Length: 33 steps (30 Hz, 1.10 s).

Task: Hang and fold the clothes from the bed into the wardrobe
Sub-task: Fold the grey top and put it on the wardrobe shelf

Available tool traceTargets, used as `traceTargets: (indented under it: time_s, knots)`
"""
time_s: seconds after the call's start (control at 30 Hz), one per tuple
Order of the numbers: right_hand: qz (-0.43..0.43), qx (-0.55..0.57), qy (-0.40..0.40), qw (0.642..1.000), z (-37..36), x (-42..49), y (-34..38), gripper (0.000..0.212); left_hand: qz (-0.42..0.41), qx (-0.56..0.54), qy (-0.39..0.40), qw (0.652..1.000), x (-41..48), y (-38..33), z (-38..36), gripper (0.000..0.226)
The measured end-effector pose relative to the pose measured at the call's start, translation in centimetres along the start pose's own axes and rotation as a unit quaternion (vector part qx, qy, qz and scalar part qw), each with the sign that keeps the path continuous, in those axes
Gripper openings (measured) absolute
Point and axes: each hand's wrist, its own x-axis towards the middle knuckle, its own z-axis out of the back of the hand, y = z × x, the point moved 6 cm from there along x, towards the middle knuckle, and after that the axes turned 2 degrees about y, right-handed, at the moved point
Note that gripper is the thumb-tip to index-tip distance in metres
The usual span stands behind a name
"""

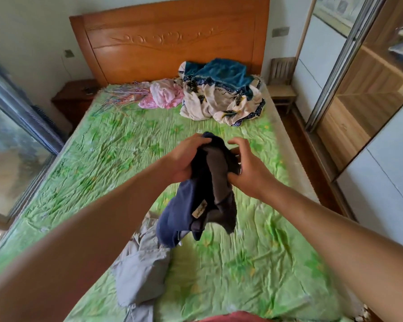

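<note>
Left hand: the left hand is raised over the middle of the bed, its fingers curled over the top of a dark blue garment and clasping it.
Right hand: the right hand is at 3 o'clock of the left one, thumb pressed into the cloth and fingers arched round its far side, so it grips the same bundle.
Dark blue garment: the dark blue garment hangs bunched from both hands, clear of the sheet, with a small tan label patch showing low on it and a browner lining turned outward.
Grey garment: a crumpled grey garment lies on the bed at 7 o'clock of the hands, near the foot.
Bed: the green sheet is creased all over; the carved wooden headboard stands at 12 o'clock.
Pink clothes: a heap of pink clothes sits near the headboard, at 12 o'clock of the hands.
Hangers: thin coloured hangers lie scattered at 9 o'clock of the pink heap, touching it.
Quilt: a rumpled white and teal quilt lies at 3 o'clock of the pink heap, touching it.
Wardrobe: the wardrobe stands at 3 o'clock of the bed, its wooden shelves in view.
Chair: a wooden chair stands between headboard and wardrobe.
</note>
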Motion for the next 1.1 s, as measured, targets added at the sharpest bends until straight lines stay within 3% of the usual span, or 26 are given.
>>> traceTargets:
  time_s: [0.07, 0.1, 0.17, 0.27, 0.4, 0.53, 0.7, 0.77, 0.83, 0.87, 0.93, 1.03, 1.1]
  knots:
    - [0.011, 0.042, 0.026, 0.999, 0.3, 0.9, -0.3, 0.075, 0.039, -0.008, 0.023, 0.999, -0.8, 0.2, -0.4, 0.032]
    - [0.009, 0.049, 0.033, 0.998, 0.3, 1.4, -0.5, 0.066, 0.041, -0.006, 0.036, 0.999, -1.2, 0.3, -0.5, 0.038]
    - [-0.001, 0.056, 0.030, 0.998, 0.3, 2.3, -0.9, 0.036, -0.012, -0.019, 0.038, 0.999, -1.7, 0.0, -0.5, 0.027]
    - [-0.007, 0.071, 0.020, 0.997, 0.2, 3.4, -1.0, 0.009, -0.088, -0.039, -0.026, 0.995, -2.4, 0.2, 0.8, 0.018]
    - [-0.031, 0.128, 0.001, 0.991, 0.2, 4.2, -0.3, 0.019, -0.130, -0.014, -0.034, 0.991, -3.0, 1.1, 0.6, 0.035]
    - [-0.060, 0.110, -0.015, 0.992, 0.6, 5.0, 0.1, 0.024, -0.170, 0.040, -0.121, 0.977, -3.1, 0.0, 0.3, 0.033]
    - [-0.118, 0.000, -0.081, 0.990, 2.1, 4.0, -1.8, 0.028, -0.176, -0.082, -0.167, 0.967, -2.2, -2.1, 0.3, 0.029]
    - [-0.179, 0.110, -0.059, 0.976, 1.7, 2.7, -2.5, 0.039, -0.180, -0.112, -0.168, 0.963, -1.5, -3.0, 0.0, 0.032]
    - [-0.209, 0.315, 0.046, 0.925, -0.1, 1.7, -2.0, 0.060, -0.183, -0.120, -0.171, 0.961, -0.9, -3.8, -0.3, 0.033]
    - [-0.192, 0.361, 0.072, 0.910, -0.4, 1.5, -1.6, 0.063, -0.183, -0.117, -0.175, 0.960, -0.6, -4.1, -0.4, 0.034]
    - [-0.125, 0.334, 0.060, 0.932, 0.4, 1.6, -0.7, 0.051, -0.182, -0.108, -0.189, 0.959, -0.4, -4.5, -0.5, 0.033]
    - [-0.072, 0.214, -0.007, 0.974, 2.0, 2.2, -0.3, 0.017, -0.182, -0.092, -0.194, 0.960, -0.3, -4.9, -0.4, 0.034]
    - [-0.055, 0.142, -0.070, 0.986, 3.2, 2.8, 0.0, 0.002, -0.190, -0.008, -0.188, 0.964, -0.2, -5.1, -0.4, 0.035]
